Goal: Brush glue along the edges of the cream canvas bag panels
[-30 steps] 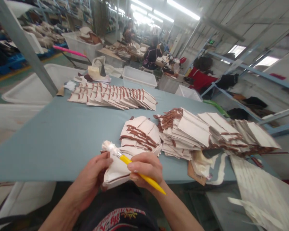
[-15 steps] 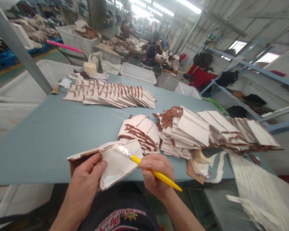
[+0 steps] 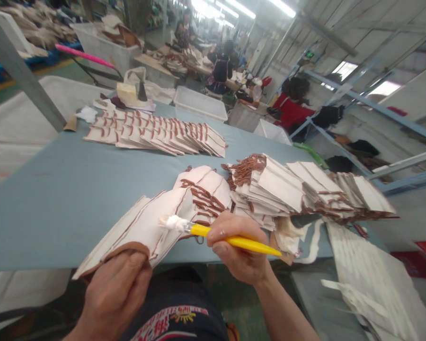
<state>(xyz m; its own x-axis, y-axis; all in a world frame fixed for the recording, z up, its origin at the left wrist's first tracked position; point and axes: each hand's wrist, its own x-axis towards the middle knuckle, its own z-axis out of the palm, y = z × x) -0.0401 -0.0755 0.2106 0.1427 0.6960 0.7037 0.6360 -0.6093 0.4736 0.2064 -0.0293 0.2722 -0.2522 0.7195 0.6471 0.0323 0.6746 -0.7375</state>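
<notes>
My left hand (image 3: 119, 286) grips the brown-edged near end of a cream fabric piece (image 3: 138, 225), fingers closed on its rim. The piece stretches up and to the right over the table's front edge, its pale side with brown seam lines facing up. In my right hand (image 3: 239, 244) is a yellow-handled paintbrush (image 3: 199, 230), its bristles coated in white paste. The brush tip is over the pale face of the piece; whether it touches cannot be told. Just behind lies a small fanned stack of similar pieces (image 3: 211, 184) with brown edges.
A blue-grey table (image 3: 53, 189) spans the view. Long rows of cream pieces (image 3: 152, 132) lie at its back, larger stacks (image 3: 277, 187) at the right. A metal post (image 3: 28, 71) stands at the left. White bins (image 3: 200, 104) and people working are beyond.
My left hand has moved down and turned the fabric piece, so its seamed pale outside now faces up. The brush has swung to nearly level, over the piece.
</notes>
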